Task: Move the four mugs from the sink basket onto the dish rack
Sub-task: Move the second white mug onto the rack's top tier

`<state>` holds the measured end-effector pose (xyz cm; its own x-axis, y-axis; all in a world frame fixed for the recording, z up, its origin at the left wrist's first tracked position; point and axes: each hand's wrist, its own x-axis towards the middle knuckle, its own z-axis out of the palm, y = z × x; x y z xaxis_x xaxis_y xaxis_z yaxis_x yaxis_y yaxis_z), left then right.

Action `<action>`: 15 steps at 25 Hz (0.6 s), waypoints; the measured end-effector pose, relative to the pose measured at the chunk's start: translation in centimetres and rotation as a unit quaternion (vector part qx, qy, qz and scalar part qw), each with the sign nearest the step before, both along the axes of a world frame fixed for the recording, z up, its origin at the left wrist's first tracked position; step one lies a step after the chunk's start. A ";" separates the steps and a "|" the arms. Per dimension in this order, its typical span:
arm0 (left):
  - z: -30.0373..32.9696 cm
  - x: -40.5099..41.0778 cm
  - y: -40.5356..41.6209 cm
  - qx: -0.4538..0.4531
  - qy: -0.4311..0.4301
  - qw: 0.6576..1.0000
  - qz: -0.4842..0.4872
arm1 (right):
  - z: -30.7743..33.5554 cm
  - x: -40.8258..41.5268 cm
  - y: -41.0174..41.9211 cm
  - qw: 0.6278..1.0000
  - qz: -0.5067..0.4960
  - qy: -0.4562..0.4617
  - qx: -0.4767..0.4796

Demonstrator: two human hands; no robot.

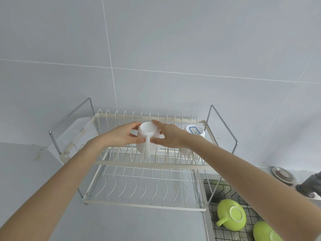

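A white mug [147, 136] is upside down on the upper tier of the cream wire dish rack [147, 163], its handle toward me. My left hand [124, 135] grips its left side and my right hand [169, 136] its right side. A second white mug [195, 132], also inverted and bearing a blue-edged label, stands at the right end of that tier. Two green mugs lie bottom-up in the wire sink basket [224, 186] at the lower right: one [231, 216] shows its handle at the left, the other [266, 232] is cut off by the frame edge.
The rack's lower tier [139, 186] holds nothing. Chrome side frames [222, 126] rise at both ends of the rack. A round metal drain cover [284, 174] and a grey faucet base [311, 186] sit behind the sink. The grey tiled wall is close behind.
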<state>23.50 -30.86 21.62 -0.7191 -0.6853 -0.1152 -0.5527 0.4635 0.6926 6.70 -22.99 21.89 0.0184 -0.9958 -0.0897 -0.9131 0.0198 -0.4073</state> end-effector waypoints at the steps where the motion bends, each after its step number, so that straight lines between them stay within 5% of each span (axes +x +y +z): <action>1: 0.0 0.1 0.0 -0.004 -0.010 1.000 0.005 | 0.1 0.0 0.2 1.000 0.003 0.016 0.007; 4: 0.5 0.3 0.3 -0.039 -0.025 0.999 0.021 | 0.8 -0.3 1.2 0.998 0.013 0.059 0.001; 10: 3.4 -0.6 4.1 -0.268 -0.093 0.959 0.023 | 3.3 -1.4 5.3 0.982 -0.001 0.175 -0.077; 15: 4.4 -2.7 9.7 -0.362 -0.050 0.931 0.010 | 4.0 -3.1 10.9 0.964 -0.044 0.187 -0.185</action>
<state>20.82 -21.11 26.01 -0.7166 -0.6215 0.3166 -0.6103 0.7784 0.1468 3.64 -12.07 25.88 -0.0327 -0.9572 0.2877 -0.9988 0.0207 -0.0444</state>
